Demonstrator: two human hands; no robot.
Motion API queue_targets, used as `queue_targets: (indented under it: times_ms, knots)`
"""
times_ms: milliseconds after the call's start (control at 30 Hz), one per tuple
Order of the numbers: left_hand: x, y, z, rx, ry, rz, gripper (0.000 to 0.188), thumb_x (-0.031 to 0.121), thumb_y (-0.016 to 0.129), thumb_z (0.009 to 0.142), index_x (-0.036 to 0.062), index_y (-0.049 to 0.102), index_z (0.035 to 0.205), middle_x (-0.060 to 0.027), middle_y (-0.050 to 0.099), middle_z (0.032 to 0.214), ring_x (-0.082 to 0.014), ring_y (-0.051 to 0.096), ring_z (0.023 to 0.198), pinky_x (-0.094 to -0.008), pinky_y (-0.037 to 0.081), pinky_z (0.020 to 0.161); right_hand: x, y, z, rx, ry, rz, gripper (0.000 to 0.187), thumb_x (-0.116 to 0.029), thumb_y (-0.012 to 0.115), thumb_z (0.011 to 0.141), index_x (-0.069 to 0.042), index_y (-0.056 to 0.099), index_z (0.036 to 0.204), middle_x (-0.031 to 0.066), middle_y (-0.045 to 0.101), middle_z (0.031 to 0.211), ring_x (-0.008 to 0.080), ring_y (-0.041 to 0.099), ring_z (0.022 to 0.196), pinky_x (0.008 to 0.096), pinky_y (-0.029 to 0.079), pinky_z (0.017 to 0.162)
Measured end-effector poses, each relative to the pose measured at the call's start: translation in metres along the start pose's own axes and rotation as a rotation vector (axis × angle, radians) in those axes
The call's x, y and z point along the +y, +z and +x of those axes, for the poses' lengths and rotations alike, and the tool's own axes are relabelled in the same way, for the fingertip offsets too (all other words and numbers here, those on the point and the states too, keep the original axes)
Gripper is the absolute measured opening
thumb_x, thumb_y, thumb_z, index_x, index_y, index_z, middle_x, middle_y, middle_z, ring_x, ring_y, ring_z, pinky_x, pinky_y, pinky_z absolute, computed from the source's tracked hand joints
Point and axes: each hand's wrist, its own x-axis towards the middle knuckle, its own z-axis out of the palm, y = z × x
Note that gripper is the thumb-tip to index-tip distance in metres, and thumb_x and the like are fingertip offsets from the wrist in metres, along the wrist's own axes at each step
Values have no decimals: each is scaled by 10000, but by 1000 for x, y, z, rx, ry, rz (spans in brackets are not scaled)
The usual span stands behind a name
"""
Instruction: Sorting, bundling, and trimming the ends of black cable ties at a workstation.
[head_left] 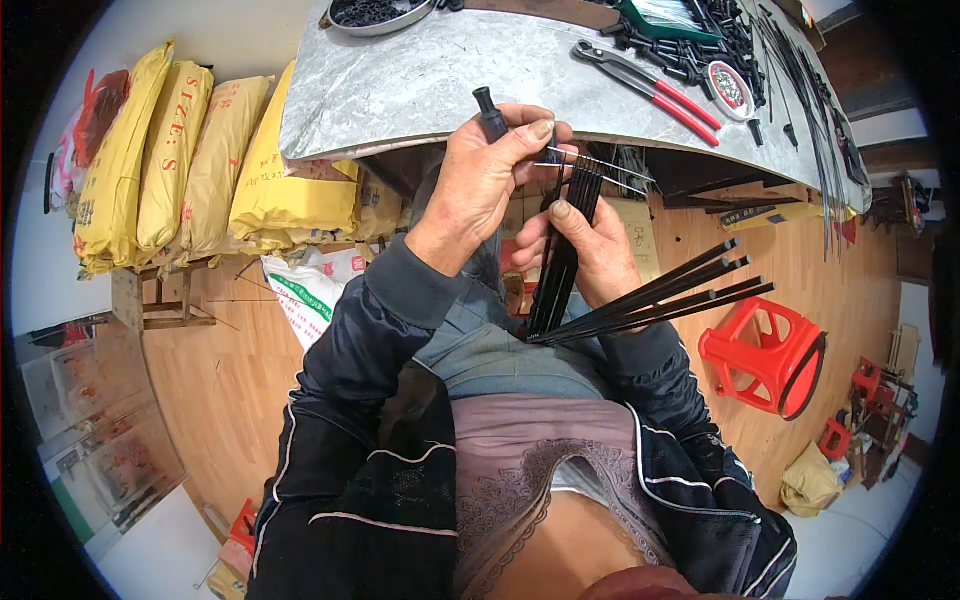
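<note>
My left hand (480,170) is closed around a black tubular piece (488,110), whose narrow end sticks up past the thumb. Thin silver wires (612,166) run sideways from those fingers across the top of a bundle of slim black rods (562,275), which looks like an umbrella frame. Around the upper part of this bundle my right hand (590,245) is closed, thumb on top. The bundle's lower end rests at my lap. From there more black rods (670,290) fan out to the right, over my right forearm. The inner fingertips of my left hand are partly hidden.
A grey marbled table (440,90) stands ahead, bearing red-handled pincers (650,90), a dish of small metal parts (730,88), black fittings (690,62) and a bowl of black pieces (375,12). Yellow sacks (175,150) stand at left; a red stool (760,350) at right.
</note>
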Motion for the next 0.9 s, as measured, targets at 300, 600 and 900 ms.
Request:
queue_targets:
  times_ms: [300,600,900]
  knots:
    - [0,4,-1,17,11,33,193,110,629,897,13,597,1061,-144,662,1001,-235,668,902,-340,568,793,-2,5,-1,5,-1,26,289,-224,537,964,-1,421,1106,189,635,843,281,682,700,368,592,632]
    - [11,4,-3,6,15,117,148,92,640,882,11,627,1006,-132,671,969,-218,667,873,-324,556,774,1,4,2,13,-18,48,301,-182,575,942,-12,441,1151,144,634,809,243,673,662,340,579,595]
    - [11,5,-9,-20,-51,86,279,160,603,921,-20,574,1132,-149,658,1021,-210,626,977,-330,498,883,1,12,-6,142,-114,-2,326,-78,599,910,-27,452,1197,136,638,809,225,665,640,322,580,563]
